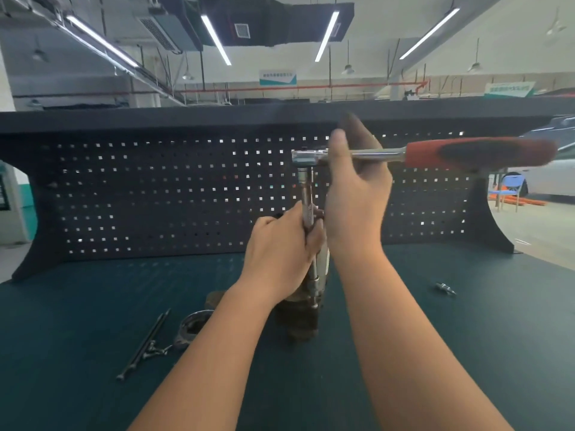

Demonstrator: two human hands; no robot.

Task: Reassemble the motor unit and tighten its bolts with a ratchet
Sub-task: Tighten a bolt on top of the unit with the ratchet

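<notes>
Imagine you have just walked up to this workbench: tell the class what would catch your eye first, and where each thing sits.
First is the ratchet, held level at centre right by the right hand, its red handle pointing right. Below it the left hand grips a long extension standing upright on the dark motor unit. Loose long bolts and a metal ring part lie at lower left on the green bench top.

Both bare forearms reached forward from the lower edge, side by side. The left hand [281,244] was lower, fingers curled shut around the upright extension [308,209]. The right hand [357,188] was raised higher, thumb and fingers pinching the ratchet [373,155] near its head, wrist bent up.
</notes>
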